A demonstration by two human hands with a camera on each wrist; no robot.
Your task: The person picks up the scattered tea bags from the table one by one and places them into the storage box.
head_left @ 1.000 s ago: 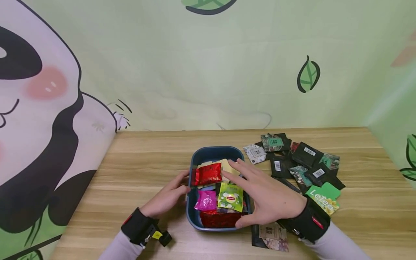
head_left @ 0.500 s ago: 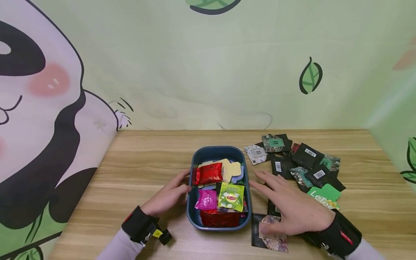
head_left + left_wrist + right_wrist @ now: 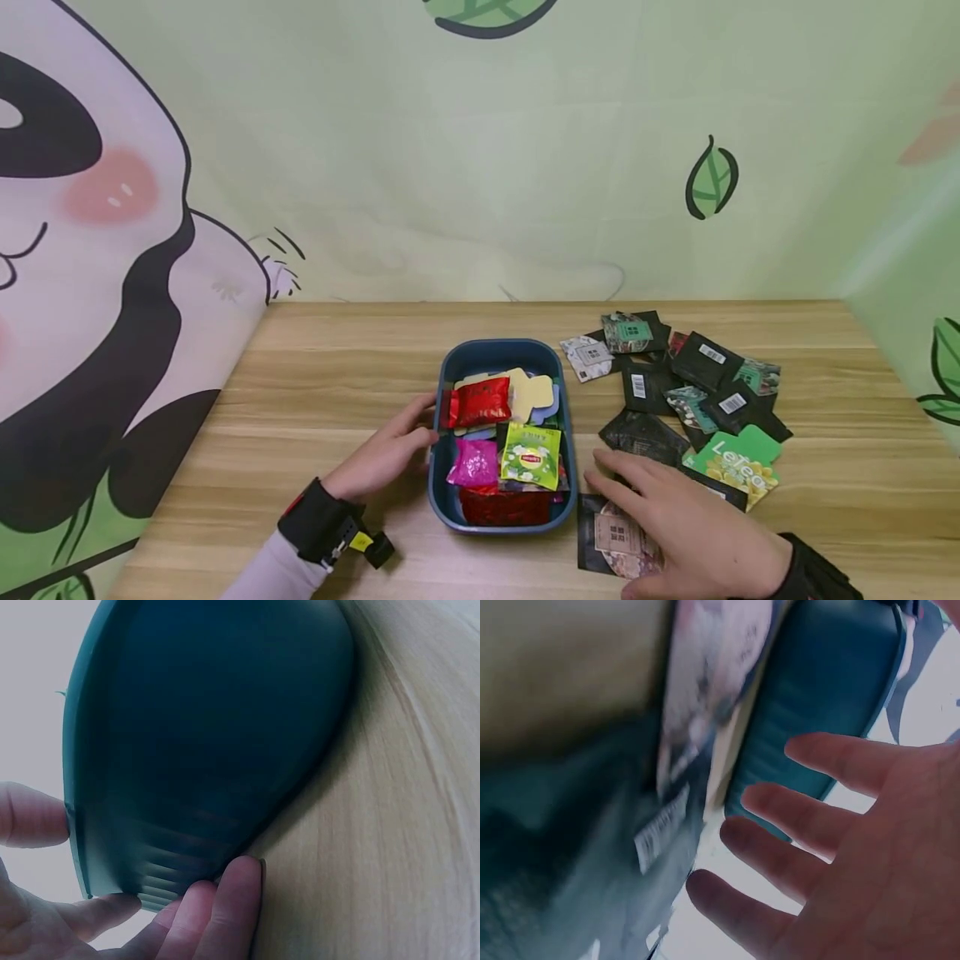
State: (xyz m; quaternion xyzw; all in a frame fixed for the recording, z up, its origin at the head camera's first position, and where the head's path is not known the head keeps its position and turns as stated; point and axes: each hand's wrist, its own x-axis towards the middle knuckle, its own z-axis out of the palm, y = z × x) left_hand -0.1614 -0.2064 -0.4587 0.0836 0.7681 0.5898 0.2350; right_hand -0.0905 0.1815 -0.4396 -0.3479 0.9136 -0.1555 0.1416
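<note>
My left hand rests against the left side of a dark blue plastic bin. In the left wrist view, the thumb touches the bin's rim and the other fingers lie low along its outer wall. Inside the bin are a red shiny packet, a pink packet and a green-yellow tea bag sachet. My right hand, fingers spread and holding nothing, is over a black sachet with a floral print, partly covering it. The right wrist view shows the fingers apart.
Right of the bin lies a loose pile of black sachets, several with barcode labels. A green "LeTea" sachet lies at its near edge, with a dark sachet beside it. A patterned backdrop stands behind the table.
My right hand has moved away from above the bin, right and toward the table's front, uncovering pale yellow and blue pieces inside. The left hand stays at the bin's side.
</note>
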